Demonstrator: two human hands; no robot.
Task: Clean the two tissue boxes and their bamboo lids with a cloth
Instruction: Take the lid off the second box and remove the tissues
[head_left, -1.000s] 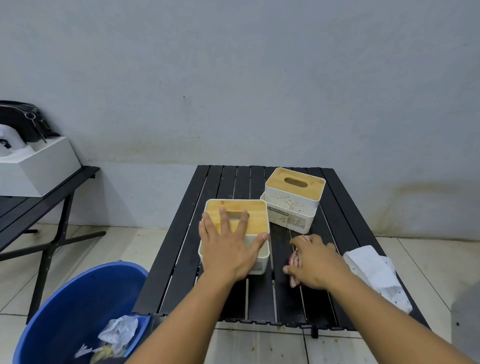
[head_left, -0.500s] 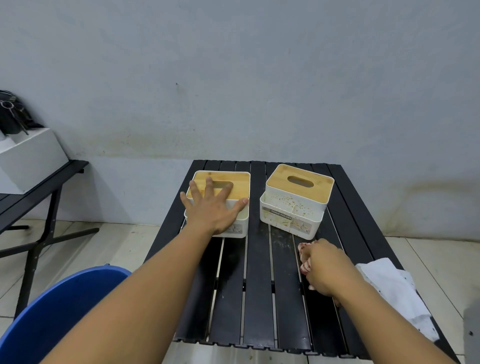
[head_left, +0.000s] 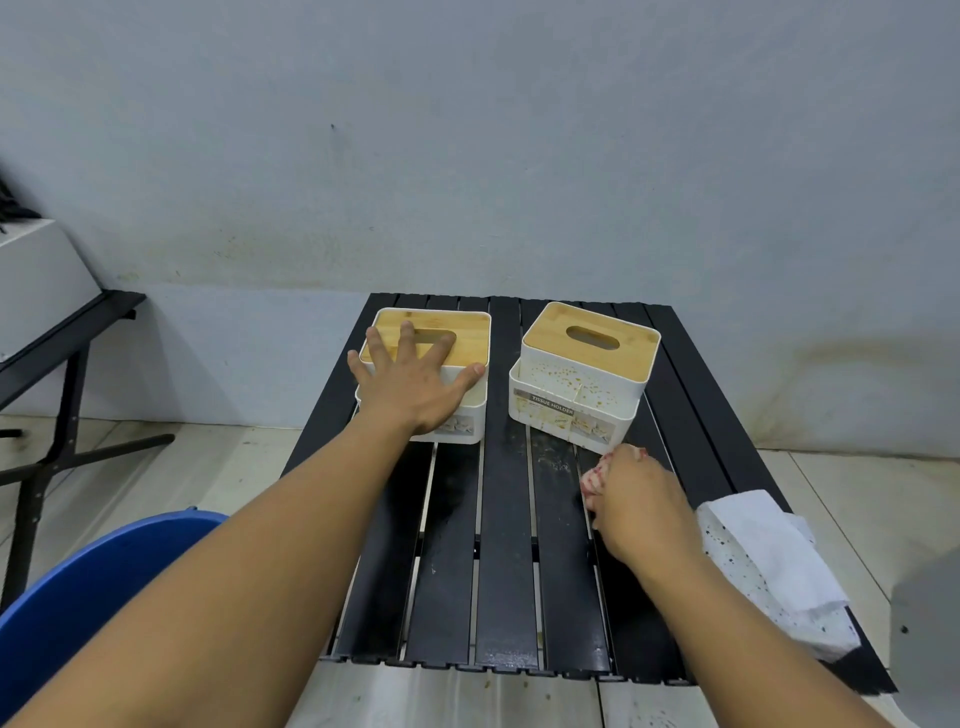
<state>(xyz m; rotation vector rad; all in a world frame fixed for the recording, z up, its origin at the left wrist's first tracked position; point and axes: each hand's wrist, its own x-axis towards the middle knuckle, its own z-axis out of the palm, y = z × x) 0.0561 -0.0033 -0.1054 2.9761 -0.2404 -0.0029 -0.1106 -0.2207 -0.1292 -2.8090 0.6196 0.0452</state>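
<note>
- Left hand (head_left: 415, 384): fingers straight and spread. Palm lies over the near top edge of the left tissue box (head_left: 467, 415), fingertips on its bamboo lid (head_left: 467, 338) beside the slot, thumb on the rim.
- Right hand (head_left: 639, 499): fingers curled round a crumpled red-and-white cloth (head_left: 595, 475), held down on the black slatted table (head_left: 504, 545) at its right middle.
- Left tissue box: white, lid on, far left of the table.
- Right tissue box (head_left: 566, 395): white, labelled TISSUE HOLDER, far right of the table. Its front is spattered with yellowish specks. Its bamboo lid (head_left: 634, 353) is on.
- Speckled white tissue (head_left: 769, 566): on the table's near right edge.
- Blue bin (head_left: 104, 571): on the floor, left of the table.
</note>
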